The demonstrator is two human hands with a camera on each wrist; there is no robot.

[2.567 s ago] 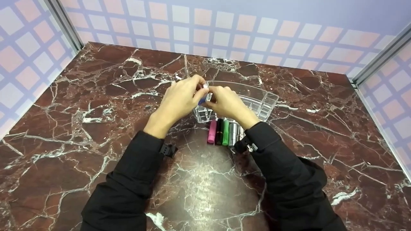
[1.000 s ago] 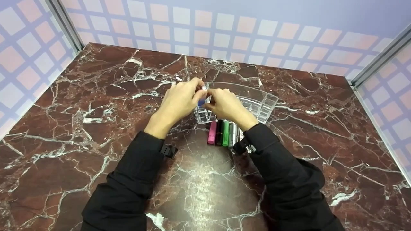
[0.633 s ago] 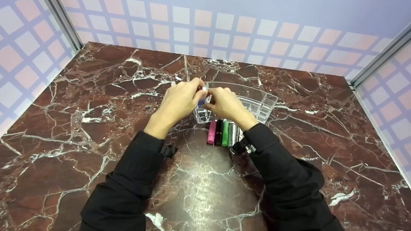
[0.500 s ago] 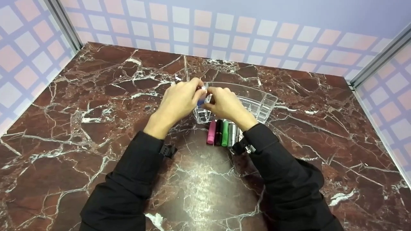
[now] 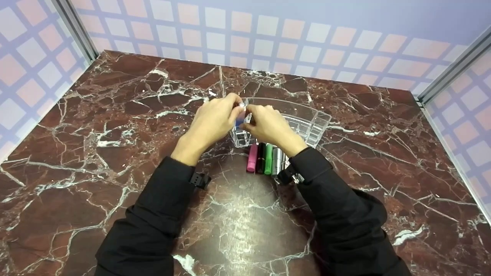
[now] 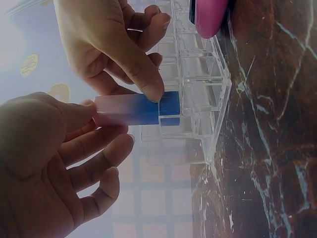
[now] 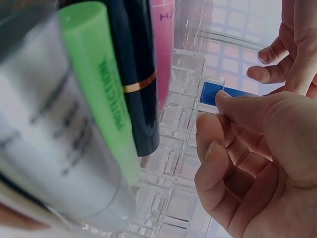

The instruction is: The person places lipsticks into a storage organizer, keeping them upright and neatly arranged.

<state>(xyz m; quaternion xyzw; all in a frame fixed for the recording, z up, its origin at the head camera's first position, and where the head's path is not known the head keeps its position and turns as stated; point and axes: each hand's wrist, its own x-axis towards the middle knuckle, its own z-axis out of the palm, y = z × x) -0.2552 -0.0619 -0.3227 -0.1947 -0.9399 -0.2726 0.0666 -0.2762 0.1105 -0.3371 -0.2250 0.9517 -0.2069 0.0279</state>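
Observation:
A square lipstick tube point(image 6: 131, 110), fading from pink to blue, stands upright at the left end of a clear compartment organizer point(image 5: 324, 122). My left hand point(image 5: 213, 120) pinches its pink upper end between thumb and fingertips. Lower down, my right hand point(image 5: 270, 124) pinches the blue part, its thumb flat on the face in the left wrist view. The blue end point(image 7: 210, 93) sits within the clear walls of an end compartment. Several of the right hand's fingers curl loosely beside the tube.
In front of the organizer lie a pink tube point(image 5: 252, 158), a black tube with a gold band point(image 5: 261, 158), a green tube point(image 5: 268, 159) and a silver one point(image 5: 277, 161), partly behind the right wrist. Patterned panels point(image 5: 268, 38) border the marbled table point(image 5: 115, 191).
Both hands have come slightly lower and nearer with the lipstick tube since the first frame. More of its side shows between the hands. The row of tubes stays put.

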